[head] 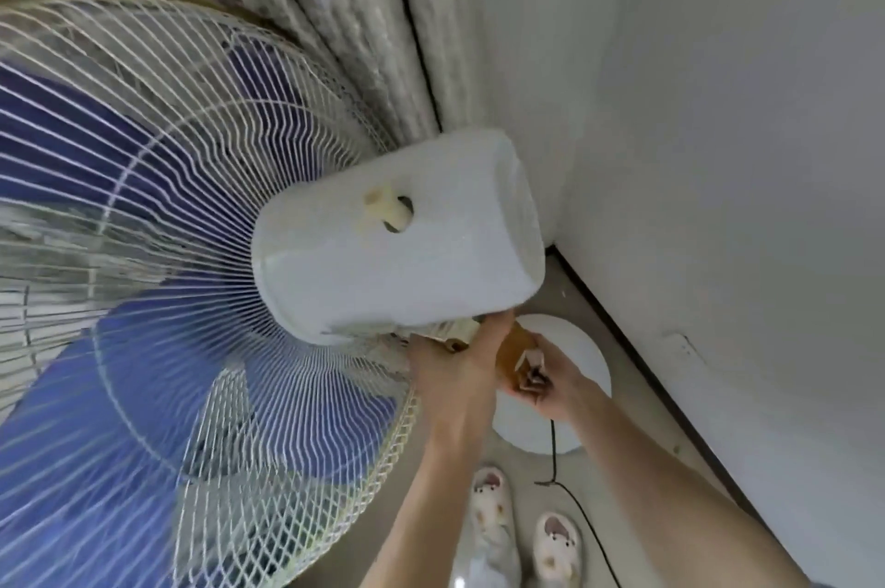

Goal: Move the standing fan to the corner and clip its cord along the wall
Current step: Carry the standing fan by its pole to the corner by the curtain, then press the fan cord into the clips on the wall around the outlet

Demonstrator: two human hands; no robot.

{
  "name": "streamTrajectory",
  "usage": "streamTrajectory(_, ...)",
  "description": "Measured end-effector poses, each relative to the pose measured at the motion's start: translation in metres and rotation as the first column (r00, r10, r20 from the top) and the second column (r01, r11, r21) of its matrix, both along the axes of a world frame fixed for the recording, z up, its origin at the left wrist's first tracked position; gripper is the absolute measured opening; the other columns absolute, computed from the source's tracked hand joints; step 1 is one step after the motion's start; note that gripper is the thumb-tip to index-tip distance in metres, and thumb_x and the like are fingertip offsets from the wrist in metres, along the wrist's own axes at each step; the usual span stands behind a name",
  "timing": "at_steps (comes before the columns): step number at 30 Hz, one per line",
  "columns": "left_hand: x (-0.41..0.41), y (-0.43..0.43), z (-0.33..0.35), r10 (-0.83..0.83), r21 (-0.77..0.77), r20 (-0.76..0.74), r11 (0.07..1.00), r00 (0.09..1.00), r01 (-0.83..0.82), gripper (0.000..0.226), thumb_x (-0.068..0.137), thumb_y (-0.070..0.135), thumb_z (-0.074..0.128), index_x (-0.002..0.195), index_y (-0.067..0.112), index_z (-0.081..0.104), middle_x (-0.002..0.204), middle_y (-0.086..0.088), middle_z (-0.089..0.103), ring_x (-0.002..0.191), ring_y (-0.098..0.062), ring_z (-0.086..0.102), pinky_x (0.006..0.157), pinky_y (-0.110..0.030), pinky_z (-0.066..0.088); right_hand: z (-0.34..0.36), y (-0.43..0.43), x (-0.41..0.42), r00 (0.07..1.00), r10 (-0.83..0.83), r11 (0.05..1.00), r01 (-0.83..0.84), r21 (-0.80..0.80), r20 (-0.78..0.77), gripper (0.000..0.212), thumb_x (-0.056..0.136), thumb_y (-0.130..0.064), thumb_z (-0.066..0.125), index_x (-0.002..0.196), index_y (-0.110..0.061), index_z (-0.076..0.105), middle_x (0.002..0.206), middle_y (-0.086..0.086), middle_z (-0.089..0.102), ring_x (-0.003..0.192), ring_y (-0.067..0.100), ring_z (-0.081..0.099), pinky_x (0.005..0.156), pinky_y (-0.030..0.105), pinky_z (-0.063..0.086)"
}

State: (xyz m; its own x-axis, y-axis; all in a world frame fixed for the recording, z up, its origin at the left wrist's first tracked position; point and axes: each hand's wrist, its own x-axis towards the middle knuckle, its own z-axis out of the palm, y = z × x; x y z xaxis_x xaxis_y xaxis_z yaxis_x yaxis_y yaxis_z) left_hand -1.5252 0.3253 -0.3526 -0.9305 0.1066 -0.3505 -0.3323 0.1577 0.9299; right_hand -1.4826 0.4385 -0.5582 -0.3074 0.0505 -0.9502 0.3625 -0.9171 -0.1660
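I am standing the fan [201, 223] in the corner, between the curtain [335, 12] and the wall [718, 156], its round base [579, 348] on the floor just beside the skirting. My left hand [455, 367] is gripping the neck under the white motor housing [397, 242]; my right hand [550, 384] is pinching the black cord [553, 448] near the pole. The move looks nearly done, so next I judge the cord needs leading to the wall for clipping. The cage is cream wire, the blades blue.

Bare forearms, no sleeves — pale animal-face slippers [522, 525] on feet.
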Motion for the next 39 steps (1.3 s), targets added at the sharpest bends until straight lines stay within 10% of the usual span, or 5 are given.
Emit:
streamTrajectory(7, 0.014, 0.031, -0.011, -0.144, 0.058, -0.12, 0.987, 0.982, 0.152, 0.032, 0.073, 0.013, 0.085, 0.083, 0.039, 0.07, 0.081, 0.022, 0.075, 0.075, 0.002, 0.071, 0.063, -0.01, 0.052, 0.013, 0.023, 0.022, 0.992, 0.109, 0.979, -0.097, 0.181, -0.056, 0.041, 0.099, -0.042, 0.056, 0.12, -0.007, 0.064, 0.117, 0.021, 0.067, 0.103, 0.036, 0.069, 0.094, 0.056, 0.056)
streamTrajectory(13, 0.041, 0.055, -0.019, -0.122, 0.004, -0.17, 0.992, 0.978, 0.125, 0.047, 0.064, 0.039, 0.089, 0.1, 0.036, 0.057, 0.088, 0.022, 0.071, 0.081, 0.015, 0.064, 0.071, -0.006, 0.049, 0.024, 0.033, 0.057, 0.975, 0.222, 0.935, -0.208, 0.288, -0.019, 0.042, 0.099, -0.05, 0.049, 0.093, -0.013, 0.067, 0.065, 0.008, 0.062, 0.056, 0.023, 0.055, 0.055, 0.029, 0.042)
streamTrajectory(19, 0.07, 0.077, -0.045, -0.099, 0.041, -0.337, 0.992, 0.936, 0.12, 0.068, 0.072, 0.054, 0.077, 0.132, 0.033, 0.052, 0.119, 0.016, 0.067, 0.106, 0.0, 0.064, 0.093, -0.027, 0.05, 0.014, 0.043, 0.112, 0.926, 0.369, 0.831, -0.288, 0.477, -0.084, 0.051, 0.076, -0.049, 0.07, 0.109, -0.01, 0.071, 0.121, 0.024, 0.063, 0.118, 0.046, 0.056, 0.105, 0.058, 0.043)
streamTrajectory(33, 0.054, 0.047, -0.237, -0.434, 0.086, -0.194, 0.886, 0.88, 0.456, 0.04, 0.062, 0.056, 0.079, 0.1, 0.053, 0.068, 0.105, 0.023, 0.074, 0.096, 0.003, 0.068, 0.072, -0.011, 0.052, -0.143, 0.042, 0.139, 0.79, 0.61, 0.539, -0.463, 0.704, 0.053, 0.09, 0.074, -0.058, 0.073, 0.15, -0.032, 0.032, 0.146, -0.001, 0.05, 0.119, 0.015, 0.052, 0.088, 0.027, 0.038)
streamTrajectory(39, 0.018, 0.057, -0.282, -0.601, 0.185, -0.372, 0.698, 0.707, 0.691, 0.076, 0.061, 0.064, 0.082, 0.127, 0.034, 0.059, 0.13, 0.004, 0.068, 0.121, -0.017, 0.062, 0.099, -0.041, 0.049, -0.208, 0.05, 0.11, 0.627, 0.717, -0.024, -0.413, 0.91, 0.304, 0.075, 0.082, -0.043, 0.065, 0.148, -0.036, 0.031, 0.144, -0.004, 0.05, 0.121, 0.02, 0.056, 0.09, 0.029, 0.042)
